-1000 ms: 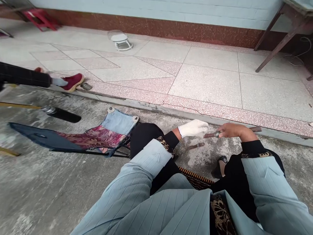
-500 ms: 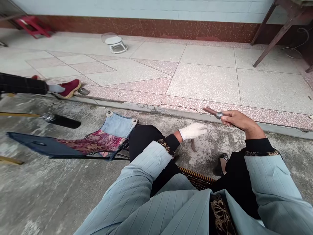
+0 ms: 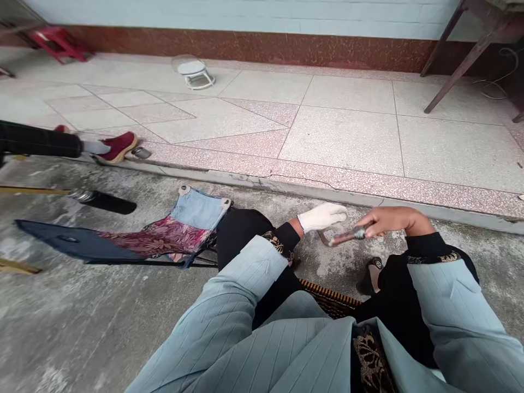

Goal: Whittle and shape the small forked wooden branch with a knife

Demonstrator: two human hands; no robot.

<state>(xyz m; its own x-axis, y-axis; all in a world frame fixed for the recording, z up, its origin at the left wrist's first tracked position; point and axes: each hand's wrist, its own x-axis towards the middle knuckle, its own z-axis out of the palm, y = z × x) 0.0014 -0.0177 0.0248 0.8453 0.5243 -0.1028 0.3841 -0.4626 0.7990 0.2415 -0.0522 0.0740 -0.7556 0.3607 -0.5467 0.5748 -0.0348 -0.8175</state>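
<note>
Gripping brown wooden stick, silver-wire-bound: bare right hand. Pinching curved dark strip near stick's tip: white-gloved left hand. Risk: stick glancing off strip's curve, jabbing close gloved fingers.

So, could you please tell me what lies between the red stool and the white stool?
Bare tiled floor lies between the red stool and the white stool in the head view.
</note>
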